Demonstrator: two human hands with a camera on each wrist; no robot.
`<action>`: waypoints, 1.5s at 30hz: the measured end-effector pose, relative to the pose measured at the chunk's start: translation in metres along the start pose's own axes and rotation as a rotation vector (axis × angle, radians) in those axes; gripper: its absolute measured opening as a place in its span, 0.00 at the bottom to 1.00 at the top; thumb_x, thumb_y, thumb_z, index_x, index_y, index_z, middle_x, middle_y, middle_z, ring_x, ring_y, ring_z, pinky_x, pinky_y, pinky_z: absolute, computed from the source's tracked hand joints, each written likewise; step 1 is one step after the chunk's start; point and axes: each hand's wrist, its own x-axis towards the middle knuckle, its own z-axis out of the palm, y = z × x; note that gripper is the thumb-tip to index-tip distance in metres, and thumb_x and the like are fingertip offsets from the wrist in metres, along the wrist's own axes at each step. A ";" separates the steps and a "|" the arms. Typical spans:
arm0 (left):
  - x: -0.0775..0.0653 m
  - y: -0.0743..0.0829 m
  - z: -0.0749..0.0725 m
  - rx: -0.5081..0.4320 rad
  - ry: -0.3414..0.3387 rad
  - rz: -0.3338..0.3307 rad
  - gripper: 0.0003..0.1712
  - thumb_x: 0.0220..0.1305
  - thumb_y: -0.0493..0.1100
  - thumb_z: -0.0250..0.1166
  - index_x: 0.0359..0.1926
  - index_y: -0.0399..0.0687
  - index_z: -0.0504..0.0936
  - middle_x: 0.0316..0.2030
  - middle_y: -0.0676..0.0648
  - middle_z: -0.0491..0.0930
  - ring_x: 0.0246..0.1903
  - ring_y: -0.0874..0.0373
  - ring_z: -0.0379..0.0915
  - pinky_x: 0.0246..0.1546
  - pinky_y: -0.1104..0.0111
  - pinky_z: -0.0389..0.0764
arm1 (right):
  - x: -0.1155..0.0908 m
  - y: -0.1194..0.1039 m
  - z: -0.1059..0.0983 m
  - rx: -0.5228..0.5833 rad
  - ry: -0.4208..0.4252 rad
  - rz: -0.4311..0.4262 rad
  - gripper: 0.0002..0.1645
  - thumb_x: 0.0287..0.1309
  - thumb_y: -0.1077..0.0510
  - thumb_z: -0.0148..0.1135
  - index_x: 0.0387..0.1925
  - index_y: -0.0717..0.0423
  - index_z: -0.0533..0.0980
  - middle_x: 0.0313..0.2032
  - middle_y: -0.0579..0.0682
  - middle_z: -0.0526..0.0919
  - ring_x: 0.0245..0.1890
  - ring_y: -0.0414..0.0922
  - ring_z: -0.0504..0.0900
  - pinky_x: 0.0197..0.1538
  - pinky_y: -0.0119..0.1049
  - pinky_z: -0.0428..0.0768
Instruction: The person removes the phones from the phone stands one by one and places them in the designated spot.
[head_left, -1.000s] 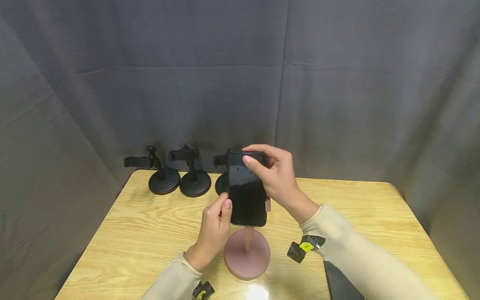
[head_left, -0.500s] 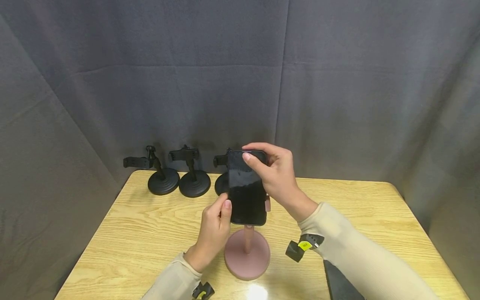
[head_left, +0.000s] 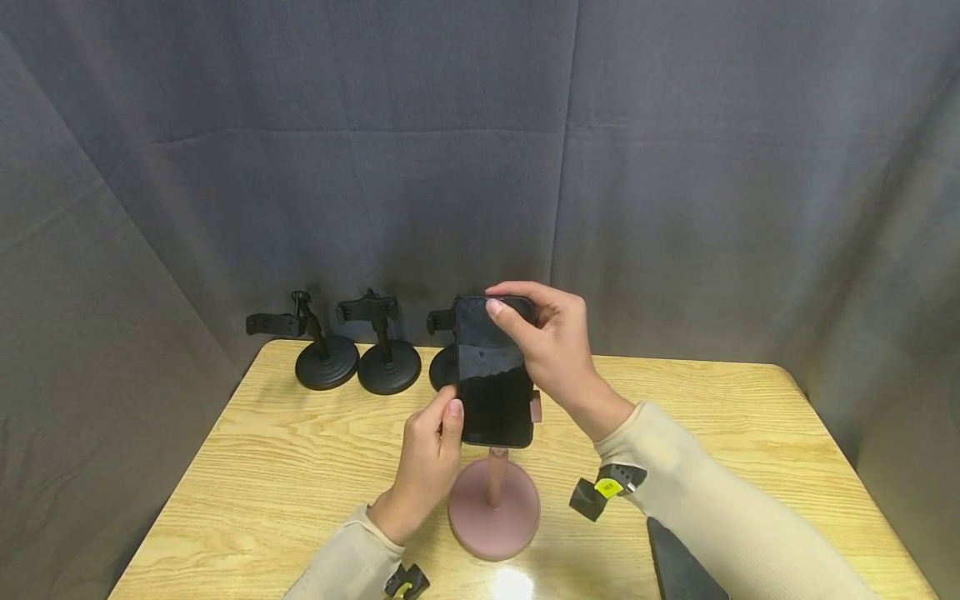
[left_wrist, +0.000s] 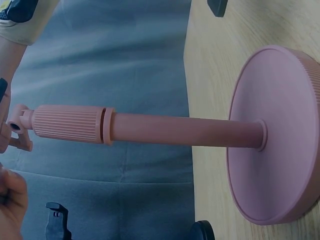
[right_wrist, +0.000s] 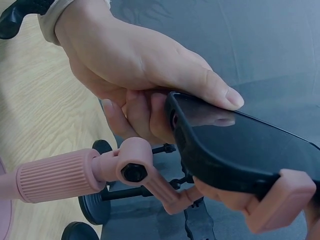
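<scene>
A black smartphone (head_left: pixel 495 375) stands upright against the clamp (right_wrist: pixel 282 202) of a pink phone stand (head_left: pixel 495 517), whose clamp arm shows at the phone's right edge. My right hand (head_left: pixel 558 350) holds the phone's upper right corner, thumb on the screen and fingers over the top and behind. My left hand (head_left: pixel 427 458) grips the lower left edge; in the right wrist view its thumb lies along the screen side and its other fingers curl behind. The clamp's left side is hidden by this hand. In the left wrist view the stand's pole (left_wrist: pixel 185 131) rises from its round base (left_wrist: pixel 272 135).
Several black phone stands line the back left of the wooden table (head_left: pixel 285 492): one at the far left (head_left: pixel 327 362), one beside it (head_left: pixel 390 367), another partly behind the phone (head_left: pixel 444 367). A dark flat object (head_left: pixel 678 567) lies under the right forearm. Grey curtains (head_left: pixel 375 167) surround the table.
The phone and my right hand have risen slightly, and the phone's lower edge sits a little higher above the stand's base. My left hand stays almost where it was.
</scene>
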 end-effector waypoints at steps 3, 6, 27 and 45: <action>0.000 0.000 0.000 -0.002 -0.002 -0.002 0.19 0.80 0.38 0.48 0.26 0.42 0.65 0.17 0.52 0.57 0.21 0.73 0.49 0.21 0.84 0.53 | 0.001 0.001 0.000 -0.030 0.012 -0.018 0.09 0.61 0.70 0.66 0.43 0.70 0.83 0.38 0.63 0.86 0.27 0.36 0.78 0.32 0.27 0.81; 0.000 0.000 0.001 -0.005 -0.001 -0.002 0.19 0.80 0.38 0.48 0.26 0.42 0.66 0.17 0.53 0.57 0.21 0.74 0.50 0.21 0.83 0.54 | 0.002 0.001 -0.001 -0.045 0.018 -0.027 0.09 0.61 0.70 0.66 0.43 0.70 0.83 0.38 0.62 0.86 0.27 0.37 0.75 0.31 0.26 0.78; -0.001 0.000 0.002 -0.009 0.008 0.008 0.19 0.81 0.39 0.48 0.27 0.41 0.68 0.18 0.51 0.58 0.21 0.72 0.51 0.21 0.82 0.56 | 0.004 -0.001 0.000 0.018 0.014 0.001 0.09 0.62 0.69 0.65 0.44 0.70 0.83 0.39 0.64 0.86 0.29 0.36 0.85 0.34 0.31 0.86; -0.002 0.001 0.002 0.003 0.024 0.019 0.16 0.79 0.37 0.49 0.29 0.41 0.71 0.18 0.52 0.59 0.22 0.72 0.53 0.20 0.82 0.58 | 0.000 0.002 -0.001 -0.015 0.025 -0.054 0.09 0.62 0.70 0.64 0.44 0.69 0.83 0.40 0.64 0.86 0.28 0.36 0.80 0.32 0.27 0.82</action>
